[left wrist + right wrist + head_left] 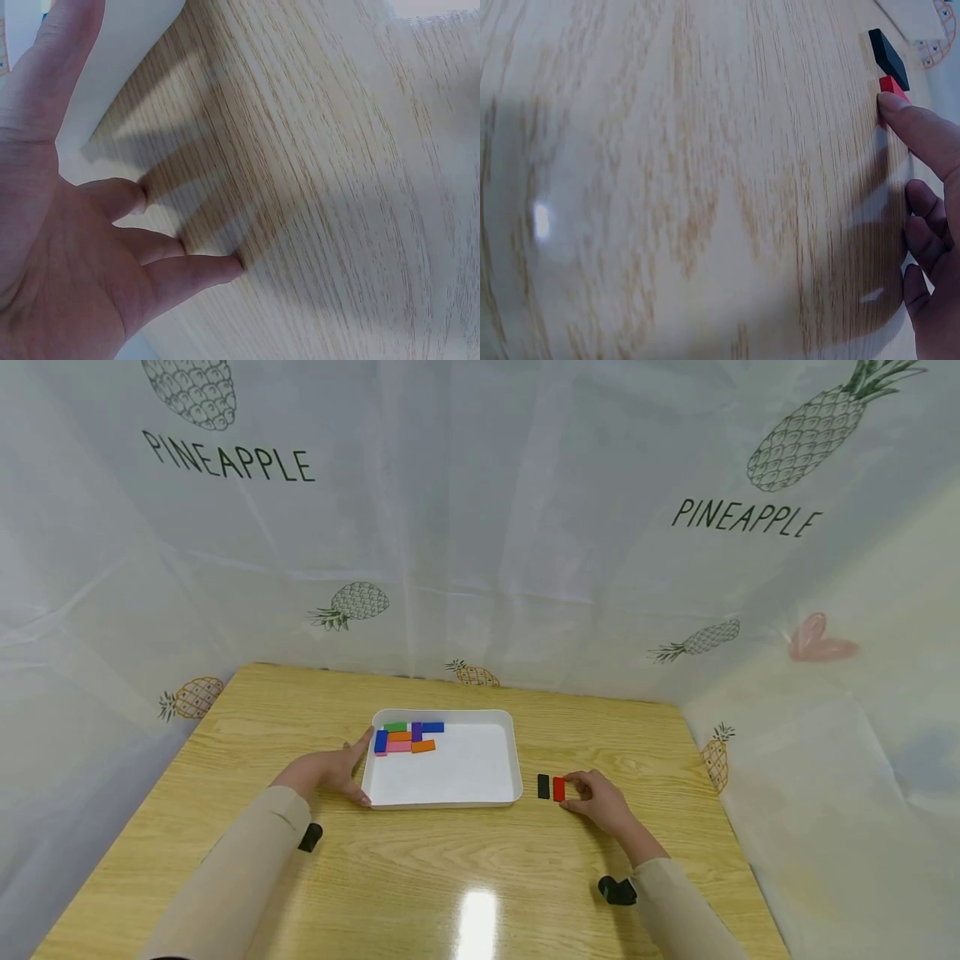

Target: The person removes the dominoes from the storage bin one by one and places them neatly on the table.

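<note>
A white tray (pixel 468 777) lies on the wooden table, with several coloured blocks grouped toward its far left corner. My left hand (pixel 341 771) is spread along the tray's left side, thumb by the near corner and a finger by the far one. Its other fingers reach down to the table in the left wrist view. To the right of the tray, my right hand (pixel 602 800) pinches a red block (pixel 558 789) by its near and far ends, thumb nearest me. Just left of it lies a black block (pixel 543 787), flat on the table.
Inside the tray are a green block (pixel 395 727), a purple block (pixel 417 732), a pink block (pixel 399 747), and blue and orange ones. A pineapple-print curtain (pixel 480 527) hangs behind the table. Black wrist devices (pixel 618 891) sit at both sleeves.
</note>
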Demonstrator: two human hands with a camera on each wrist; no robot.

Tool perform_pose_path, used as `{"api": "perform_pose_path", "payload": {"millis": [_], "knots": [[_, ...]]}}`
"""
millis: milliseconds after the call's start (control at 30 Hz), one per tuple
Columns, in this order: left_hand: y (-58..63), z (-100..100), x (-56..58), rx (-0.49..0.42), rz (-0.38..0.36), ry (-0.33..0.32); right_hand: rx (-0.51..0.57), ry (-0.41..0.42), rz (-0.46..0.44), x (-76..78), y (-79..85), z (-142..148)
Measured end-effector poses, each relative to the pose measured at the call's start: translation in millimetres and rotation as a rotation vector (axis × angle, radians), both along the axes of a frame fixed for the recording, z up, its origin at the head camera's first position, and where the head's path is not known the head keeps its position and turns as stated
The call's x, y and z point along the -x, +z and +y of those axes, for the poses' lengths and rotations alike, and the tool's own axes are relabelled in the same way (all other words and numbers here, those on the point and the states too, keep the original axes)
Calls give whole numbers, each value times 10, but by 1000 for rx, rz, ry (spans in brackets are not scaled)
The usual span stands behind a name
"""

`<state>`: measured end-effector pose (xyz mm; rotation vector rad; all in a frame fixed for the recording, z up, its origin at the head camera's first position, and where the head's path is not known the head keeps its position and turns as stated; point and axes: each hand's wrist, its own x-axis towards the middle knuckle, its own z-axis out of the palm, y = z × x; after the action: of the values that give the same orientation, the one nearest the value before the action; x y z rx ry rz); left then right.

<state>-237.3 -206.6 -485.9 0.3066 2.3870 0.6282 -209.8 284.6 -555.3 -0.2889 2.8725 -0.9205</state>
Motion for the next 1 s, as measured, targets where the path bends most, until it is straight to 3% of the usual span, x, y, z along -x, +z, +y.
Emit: {"api": "perform_pose_path", "payload": {"millis": [300, 367, 500, 733, 1000], "knots": [[-11, -16, 8, 2, 2, -11, 5, 1, -30, 26, 10, 7], [-7, -15, 7, 2, 1, -10, 56, 0, -71, 29, 44, 11], [4, -8, -5, -1, 1, -11, 159, -5, -138, 51, 195, -5], [21, -5, -31, -6, -2, -3, 248, 61, -120, 107, 536, -224], [17, 1, -18, -1, -6, -4, 326, 172, -139, 177, 715, -630]]}}
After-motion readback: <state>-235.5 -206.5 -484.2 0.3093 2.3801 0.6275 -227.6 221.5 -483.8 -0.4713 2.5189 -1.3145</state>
